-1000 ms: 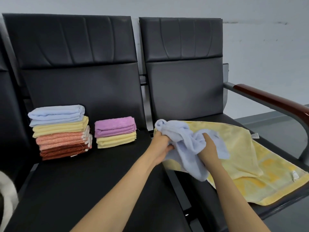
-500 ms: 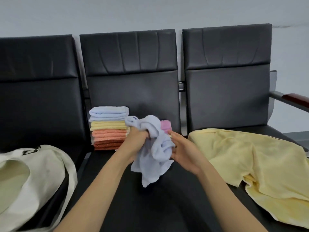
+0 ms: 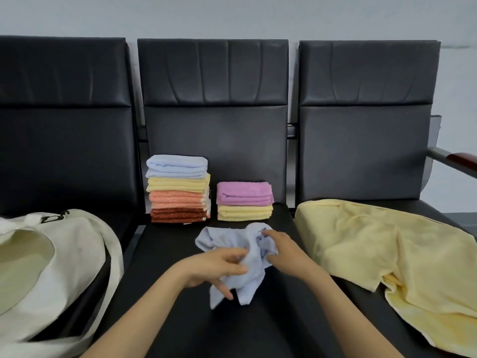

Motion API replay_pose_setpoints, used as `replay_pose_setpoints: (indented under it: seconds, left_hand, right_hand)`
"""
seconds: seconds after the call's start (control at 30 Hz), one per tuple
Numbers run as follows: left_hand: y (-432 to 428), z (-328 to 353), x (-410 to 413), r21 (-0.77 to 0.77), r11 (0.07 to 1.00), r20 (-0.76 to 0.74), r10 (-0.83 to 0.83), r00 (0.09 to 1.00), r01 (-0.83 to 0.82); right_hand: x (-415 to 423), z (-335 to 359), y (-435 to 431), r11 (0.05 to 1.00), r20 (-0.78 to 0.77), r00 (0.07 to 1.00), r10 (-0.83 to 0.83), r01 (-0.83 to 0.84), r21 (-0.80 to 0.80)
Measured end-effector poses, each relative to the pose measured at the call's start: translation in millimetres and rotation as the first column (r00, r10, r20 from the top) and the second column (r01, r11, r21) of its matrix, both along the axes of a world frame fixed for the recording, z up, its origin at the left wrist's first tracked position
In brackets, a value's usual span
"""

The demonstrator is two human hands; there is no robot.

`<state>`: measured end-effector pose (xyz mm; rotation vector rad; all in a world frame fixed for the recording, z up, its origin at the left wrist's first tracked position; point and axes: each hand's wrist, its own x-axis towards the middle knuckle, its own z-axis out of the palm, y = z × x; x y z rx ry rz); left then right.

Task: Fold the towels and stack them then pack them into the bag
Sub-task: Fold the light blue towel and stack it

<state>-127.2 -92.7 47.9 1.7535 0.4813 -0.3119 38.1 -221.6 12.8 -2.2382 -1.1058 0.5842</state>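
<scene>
Gripping a crumpled light-blue towel (image 3: 227, 237) with both hands, the person has it bunched low over the front half of the middle seat (image 3: 165, 259); its bottom corners hang down toward the seat, contact unclear. Left hand (image 3: 219, 267): thumb and upper fingers pinch the towel's centre fold, lower fingers stick out underneath. Right hand (image 3: 282, 248): fingers curled into the bunched right side, thumb tucked against the fabric. Behind the towel, against the backrest, sit two folded stacks side by side, just apart. Tall stack (image 3: 178, 189), top to bottom: light blue, yellow, salmon, rust. Short stack (image 3: 244, 201): purple on yellow. Cream tote bag (image 3: 72, 259) lies slumped on the left seat, mouth open toward the camera, strap trailing along its right edge; nothing visible inside it. Large yellow towel (image 3: 387, 251) lies unfolded and rumpled across the right seat, one edge draped over the seat front. Wood-topped armrest (image 3: 462, 161) shows at the far right. All three seats are black, with a grey wall behind.
</scene>
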Motion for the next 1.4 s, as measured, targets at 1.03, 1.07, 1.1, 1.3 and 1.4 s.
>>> replay_pose_setpoints:
  seconds: [1.03, 1.07, 1.1, 1.3, 1.4]
  left_hand:
    - [-10, -32, 2, -0.046, 0.810, 0.527, 0.517, 0.675, -0.584]
    - [-10, -29, 1, -0.154, 0.811, 0.511, 0.554, 0.657, -0.564]
    - [-10, -26, 1, -0.260, 0.810, 0.481, 0.581, 0.656, -0.526]
    - [-17, -31, -3, -0.004, 0.921, 0.395, 0.359, 0.846, -0.389]
    - [-23, -37, -2, 0.076, 0.929, 0.410, 0.301, 0.861, -0.361]
  right_hand:
    - [-43, 17, -1, 0.973, 0.020, 0.979, 0.201, -0.202, 0.113]
    - [-44, 18, 0, 0.970, 0.031, 0.984, 0.174, -0.177, 0.165]
    - [-43, 20, 1, 0.963, -0.024, 0.990, 0.141, -0.132, 0.235]
    - [-39, 39, -7, 0.864, -0.468, 0.859, 0.205, 0.066, 0.500]
    - [-41, 46, -2, 0.783, -0.658, 0.718, 0.226, 0.268, 0.561]
